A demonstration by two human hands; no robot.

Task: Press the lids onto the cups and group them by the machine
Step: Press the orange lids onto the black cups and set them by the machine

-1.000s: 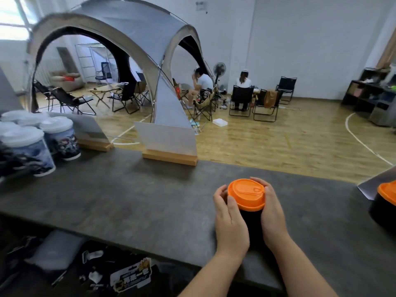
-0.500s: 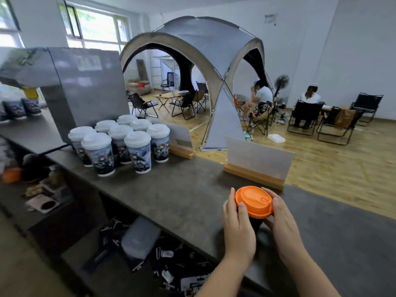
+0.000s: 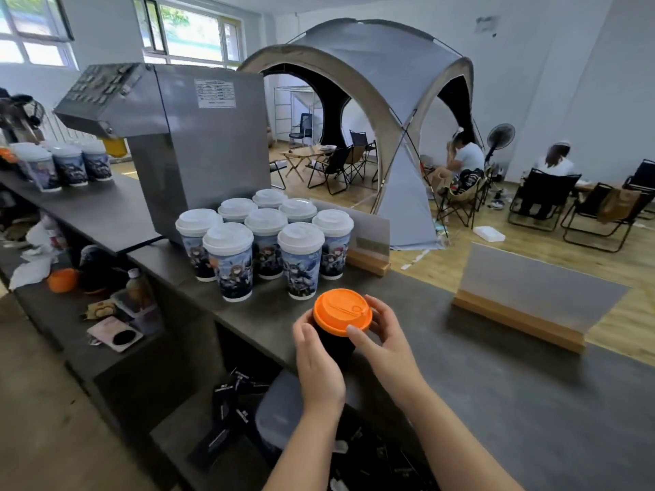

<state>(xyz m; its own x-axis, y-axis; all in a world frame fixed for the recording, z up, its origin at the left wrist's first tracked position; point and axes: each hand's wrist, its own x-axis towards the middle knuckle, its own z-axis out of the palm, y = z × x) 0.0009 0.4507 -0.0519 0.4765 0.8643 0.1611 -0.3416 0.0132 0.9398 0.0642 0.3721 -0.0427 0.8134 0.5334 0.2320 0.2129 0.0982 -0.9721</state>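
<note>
A black cup (image 3: 335,343) with an orange lid (image 3: 342,311) is held between both my hands above the near edge of the dark counter (image 3: 496,377). My left hand (image 3: 319,363) wraps its left side and my right hand (image 3: 384,340) grips the right side, thumb on the lid's rim. Just beyond stands a cluster of several printed cups with white lids (image 3: 266,242), right beside the grey metal machine (image 3: 184,136). More white-lidded cups (image 3: 67,164) stand left of the machine.
Two wooden-based sign holders (image 3: 524,303) (image 3: 368,242) stand on the counter's far side. Shelves below hold clutter, an orange lid (image 3: 62,279) and black packets (image 3: 230,402). Beyond are a grey tent (image 3: 382,83), folding chairs and seated people.
The view has swung left, bringing the machine and cup cluster into sight. Both hands have carried the orange-lidded cup left along the counter toward the cluster.
</note>
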